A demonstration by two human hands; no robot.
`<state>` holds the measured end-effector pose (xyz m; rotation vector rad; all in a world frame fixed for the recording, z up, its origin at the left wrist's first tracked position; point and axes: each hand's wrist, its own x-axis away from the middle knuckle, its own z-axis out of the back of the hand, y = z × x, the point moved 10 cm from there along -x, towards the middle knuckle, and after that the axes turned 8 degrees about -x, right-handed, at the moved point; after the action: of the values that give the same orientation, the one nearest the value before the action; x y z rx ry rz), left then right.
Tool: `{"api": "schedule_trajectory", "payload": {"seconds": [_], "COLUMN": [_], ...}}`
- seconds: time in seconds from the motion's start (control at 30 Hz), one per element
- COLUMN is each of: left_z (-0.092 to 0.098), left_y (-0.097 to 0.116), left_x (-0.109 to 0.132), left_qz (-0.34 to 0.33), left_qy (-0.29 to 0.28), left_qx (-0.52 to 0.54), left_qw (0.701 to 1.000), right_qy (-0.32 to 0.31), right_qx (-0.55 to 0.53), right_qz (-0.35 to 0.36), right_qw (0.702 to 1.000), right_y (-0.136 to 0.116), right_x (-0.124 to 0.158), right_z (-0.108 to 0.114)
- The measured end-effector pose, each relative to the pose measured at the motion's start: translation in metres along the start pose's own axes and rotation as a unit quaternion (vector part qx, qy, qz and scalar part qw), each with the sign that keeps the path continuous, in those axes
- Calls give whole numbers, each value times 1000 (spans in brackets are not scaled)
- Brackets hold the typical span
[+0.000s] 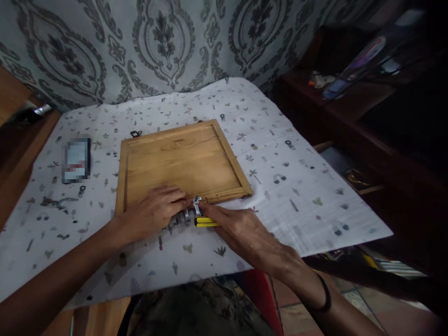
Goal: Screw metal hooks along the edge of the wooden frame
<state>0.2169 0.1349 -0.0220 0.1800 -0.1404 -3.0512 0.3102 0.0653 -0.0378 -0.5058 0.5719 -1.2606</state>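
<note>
Panel (pixel 175 158) lies flat and whole on the surface (pixel 315 200), and the work looks partway: a metal fitting (pixel 197 206) sits at its six-o'clock edge, though whether it is fastened cannot be told. At seven o'clock, the left hand (pixel 157 205) has its fingers drawn together beside the fitting; whether they pinch it is unclear. At five o'clock, the right hand (pixel 241 228) grips a yellow tool (pixel 206 222). Fastening at this edge seems unfinished.
</note>
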Motion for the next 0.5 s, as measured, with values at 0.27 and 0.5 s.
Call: {"api": "schedule_trajectory", "payload": {"seconds": [0.27,0.5], "left_z": [2,-2], "left_y": [4,2], "left_x": [-1,-1], "left_qz": [-13,-2], "left_qy": [20,12], "left_qx": [-30,-7], "left_qw": [999,1000], "right_qy": [69,42], "right_qx": [-157,-196], "right_qz": [-38,-79], "right_qw": [984,977], "right_y": [10,18], "right_x": [-13,-27], "right_z": [17,12]}}
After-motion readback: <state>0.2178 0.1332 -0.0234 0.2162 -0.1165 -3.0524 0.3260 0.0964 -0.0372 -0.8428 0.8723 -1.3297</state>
